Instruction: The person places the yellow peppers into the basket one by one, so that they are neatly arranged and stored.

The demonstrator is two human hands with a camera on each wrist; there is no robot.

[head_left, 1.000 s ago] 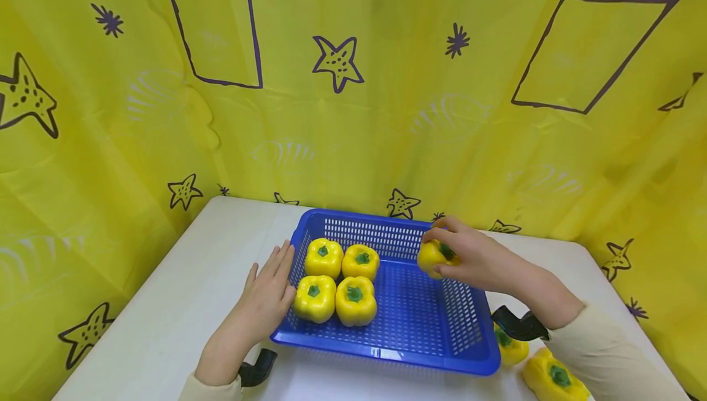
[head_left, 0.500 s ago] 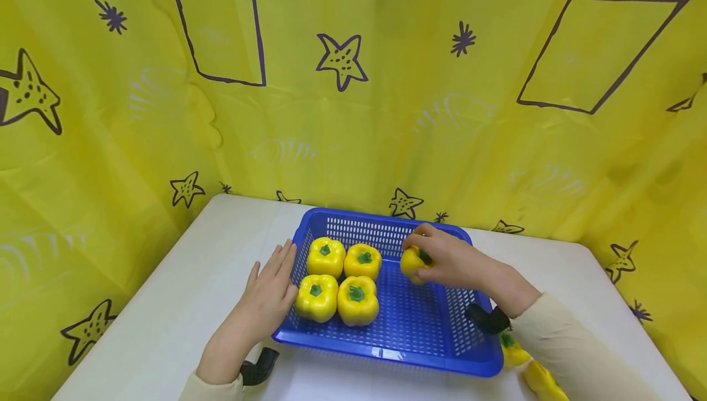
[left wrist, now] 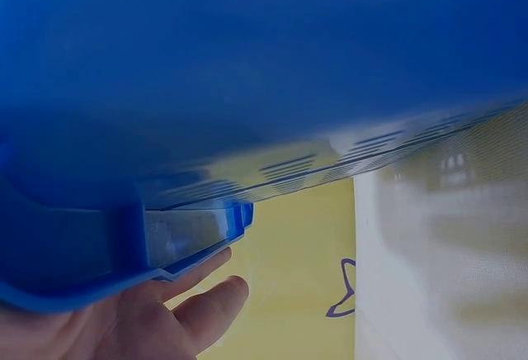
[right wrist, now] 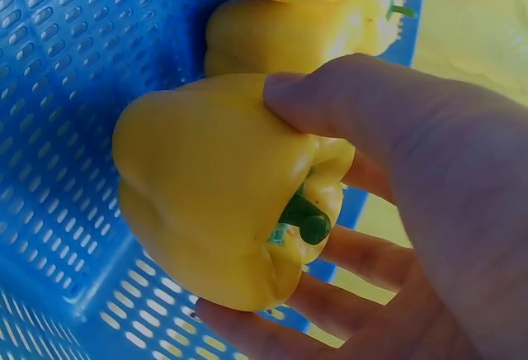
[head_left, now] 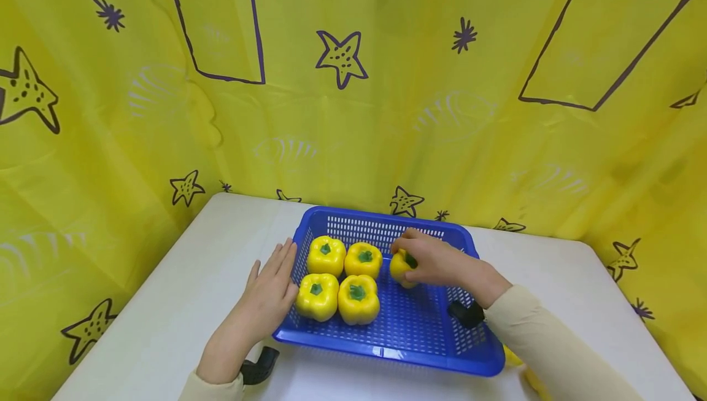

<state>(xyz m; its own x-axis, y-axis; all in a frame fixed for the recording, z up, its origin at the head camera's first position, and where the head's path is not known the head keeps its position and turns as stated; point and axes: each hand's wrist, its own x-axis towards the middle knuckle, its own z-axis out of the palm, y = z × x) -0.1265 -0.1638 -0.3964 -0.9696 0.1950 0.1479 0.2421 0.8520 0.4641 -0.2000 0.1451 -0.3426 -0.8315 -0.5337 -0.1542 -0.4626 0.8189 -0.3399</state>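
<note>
Now the right hand [head_left: 436,263] has its grip wrapped round a yellow pepper [head_left: 399,269], thumb opposite fingers, inside the blue basket [head_left: 431,361], just right of the four peppers [head_left: 358,301] bunched at the basket's left end. Over at the basket's left rim lies the left hand [head_left: 265,298], grip released, fingers straight, while more peppers [head_left: 512,357] peek out on the worktop [head_left: 160,309] right of the basket.
</note>
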